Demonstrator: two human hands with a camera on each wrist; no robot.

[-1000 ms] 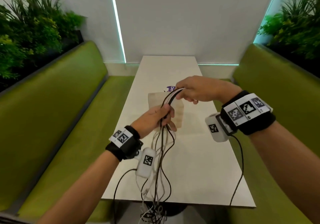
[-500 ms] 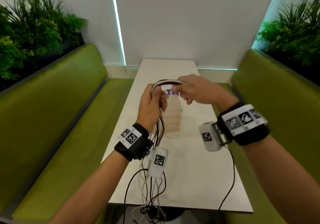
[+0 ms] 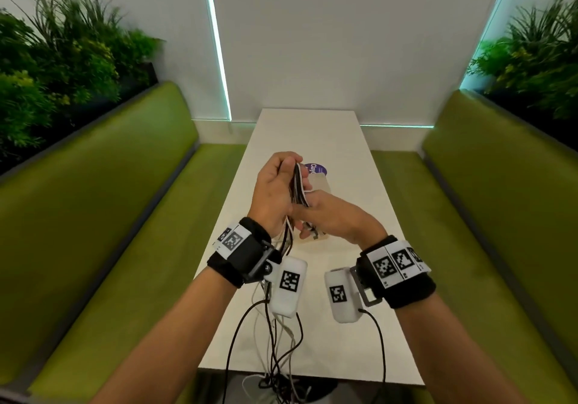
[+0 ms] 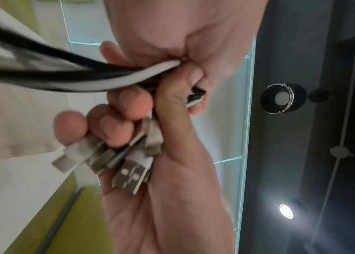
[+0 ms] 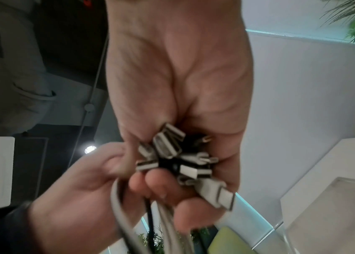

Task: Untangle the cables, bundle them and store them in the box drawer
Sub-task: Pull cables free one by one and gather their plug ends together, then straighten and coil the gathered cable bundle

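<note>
- The cables (image 3: 298, 186), black and white ones gathered into one bunch, are held up above the table (image 3: 312, 131) between the two hands, which are pressed close together.
- From the bunch, loose lengths are seen hanging past the left wrist and over the near table edge, ending in a tangle below it.
- The plug ends (image 5: 178, 158) are clustered together in the palm of the right hand, as shown by the right wrist view.
- Behind the hands, a pale box (image 3: 322, 185) lies on the table, largely hidden by them; a purple label (image 3: 316, 168) is seen at its far end.
- Green benches (image 3: 125, 200) run along both sides of the table, with plants (image 3: 56, 69) behind them.
- The left hand (image 3: 275, 192) is curled around the upper part of the bunch.
- The right hand (image 3: 336, 217) is closed around the plug ends, its fingers (image 4: 128, 103) wrapped over them.
</note>
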